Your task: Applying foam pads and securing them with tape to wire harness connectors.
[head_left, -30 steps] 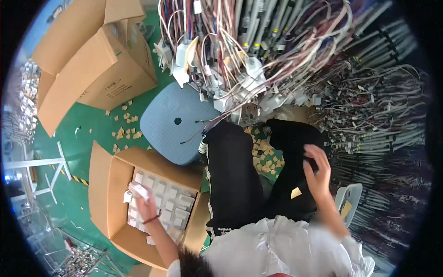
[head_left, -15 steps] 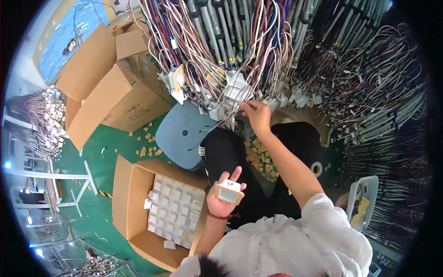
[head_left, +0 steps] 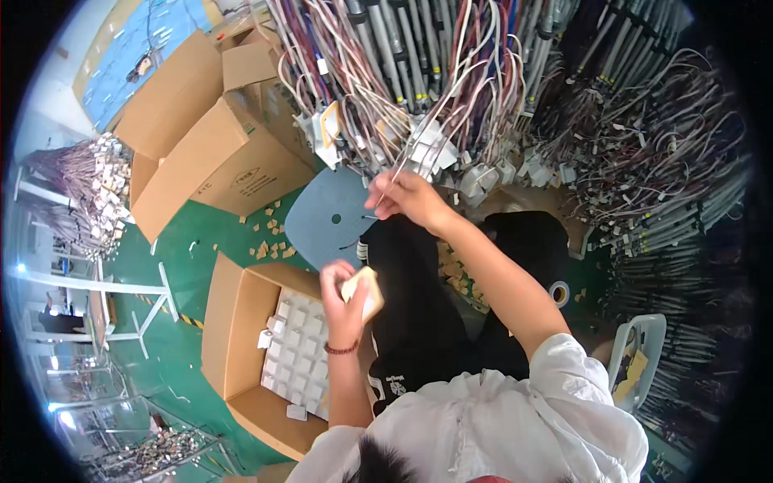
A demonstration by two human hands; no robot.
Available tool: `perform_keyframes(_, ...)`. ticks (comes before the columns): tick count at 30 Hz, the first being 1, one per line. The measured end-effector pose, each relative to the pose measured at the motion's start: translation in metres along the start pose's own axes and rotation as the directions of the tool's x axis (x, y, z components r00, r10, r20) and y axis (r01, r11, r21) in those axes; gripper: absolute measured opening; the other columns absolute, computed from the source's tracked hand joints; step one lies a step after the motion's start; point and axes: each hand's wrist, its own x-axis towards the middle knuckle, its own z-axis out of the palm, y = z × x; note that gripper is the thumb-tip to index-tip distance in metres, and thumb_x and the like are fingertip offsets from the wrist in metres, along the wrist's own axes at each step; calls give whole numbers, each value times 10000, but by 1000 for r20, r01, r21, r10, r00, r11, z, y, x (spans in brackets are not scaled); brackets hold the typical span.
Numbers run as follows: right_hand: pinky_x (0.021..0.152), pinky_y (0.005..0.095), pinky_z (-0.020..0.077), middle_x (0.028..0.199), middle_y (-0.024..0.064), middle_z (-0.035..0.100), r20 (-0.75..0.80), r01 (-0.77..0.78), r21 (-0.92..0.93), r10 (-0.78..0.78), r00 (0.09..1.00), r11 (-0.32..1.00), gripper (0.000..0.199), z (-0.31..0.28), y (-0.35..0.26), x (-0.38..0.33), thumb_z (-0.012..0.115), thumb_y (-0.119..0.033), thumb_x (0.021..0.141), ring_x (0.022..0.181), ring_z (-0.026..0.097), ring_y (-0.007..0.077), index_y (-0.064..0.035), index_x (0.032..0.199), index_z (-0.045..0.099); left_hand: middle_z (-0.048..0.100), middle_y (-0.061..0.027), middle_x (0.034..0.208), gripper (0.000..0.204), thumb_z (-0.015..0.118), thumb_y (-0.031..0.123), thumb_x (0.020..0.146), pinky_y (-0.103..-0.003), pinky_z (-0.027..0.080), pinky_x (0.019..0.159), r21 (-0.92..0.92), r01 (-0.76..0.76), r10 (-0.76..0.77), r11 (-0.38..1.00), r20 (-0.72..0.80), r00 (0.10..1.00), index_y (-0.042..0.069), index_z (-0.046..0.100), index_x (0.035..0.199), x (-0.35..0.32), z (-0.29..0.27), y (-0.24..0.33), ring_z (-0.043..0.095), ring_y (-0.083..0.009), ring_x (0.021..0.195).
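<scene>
My left hand (head_left: 341, 310) is closed around a small white plastic housing (head_left: 368, 295) with a yellowish backing along its edge. It is above my lap, beside the open carton. Farther forward, my right hand (head_left: 415, 201) pinches a thin wire (head_left: 398, 167) that comes down from the hanging harnesses (head_left: 475, 64). The wire's end is hard to make out among the fingers. Just beyond that hand, similar white housings (head_left: 431, 146) hang on the wires, and one with a yellow-edged face (head_left: 329, 125) hangs to their left.
An open carton (head_left: 233, 338) with rows of white housings stands at my left. Behind it are a blue stool (head_left: 322, 213) and a large open carton (head_left: 250, 173). Yellow scraps (head_left: 270, 245) litter the green floor. A tape roll (head_left: 559, 293) and a clear bin (head_left: 640, 354) are at right.
My left hand has turned, moved left and forward, and closed its fingers round the white housing. My right hand has come left and nearer from the hanging housings, with a wire between its fingers.
</scene>
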Motion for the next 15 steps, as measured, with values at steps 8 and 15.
perform_keyframes(8,508,238,361,679,18,522,69,-48,501,16,997,864,215,23,-28,-2,436,-259,992,548,428,103,-62,1010,521,631,-36,982,280,596,203,902,-248,452,797,175,189,-248,966,431,868,10,574,1104,86,-9,12,560,-89,893)
perform_keyframes(15,559,237,394,858,33,577,-27,26,456,-15,1000,889,304,4,-23,-53,531,-234,943,613,444,82,-29,1163,490,620,7,790,303,538,303,942,-221,458,628,171,311,-351,935,313,883,33,666,992,17,-19,27,559,-55,688)
